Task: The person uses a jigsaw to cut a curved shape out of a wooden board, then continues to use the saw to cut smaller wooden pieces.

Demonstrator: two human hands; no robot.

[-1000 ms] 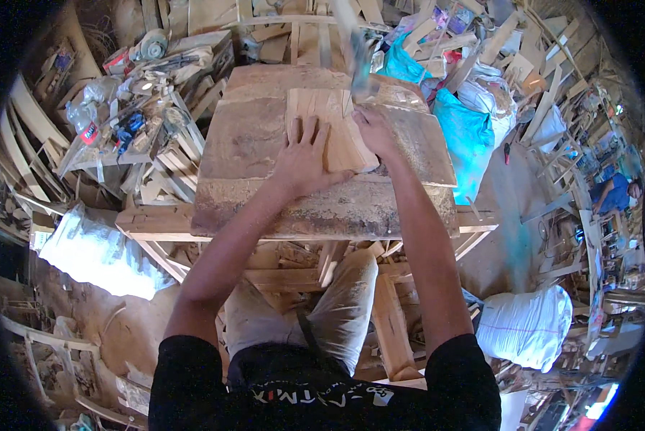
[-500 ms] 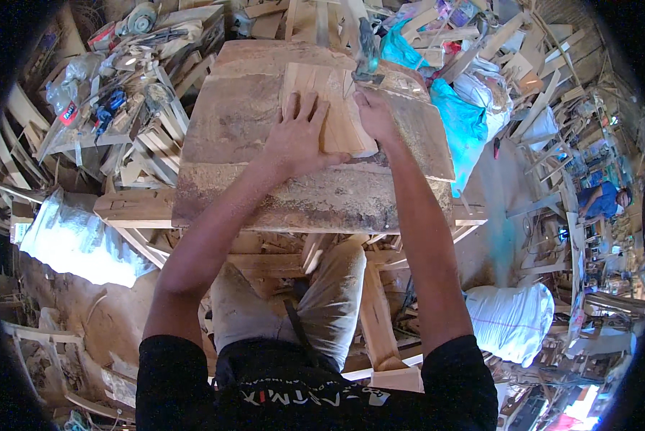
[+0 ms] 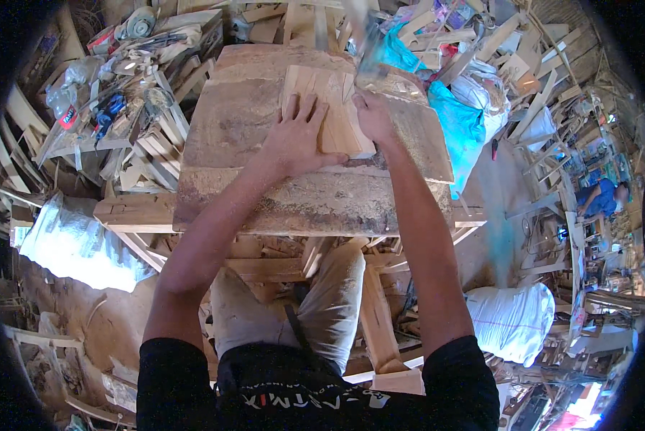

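Observation:
A pale, thick wooden board lies on the worn, sawdust-strewn wooden work table. My left hand rests flat on the board's left part, fingers spread and thumb stretched toward its near edge. Along the right edge, my right hand grips the board with its fingers curled. Just beyond that hand, at the board's far right corner, hangs a blurred upright machine part, probably a saw's blade guide. The blade itself cannot be made out.
Piled wood offcuts and a cordless drill are at the left. Turquoise sacking borders the table's right side. A white sack lies on the floor at right. Another person is far right.
My right hand's fingers have curled in more against the board's edge. My left hand stays flat in nearly the same place. The machine part now looks more blurred.

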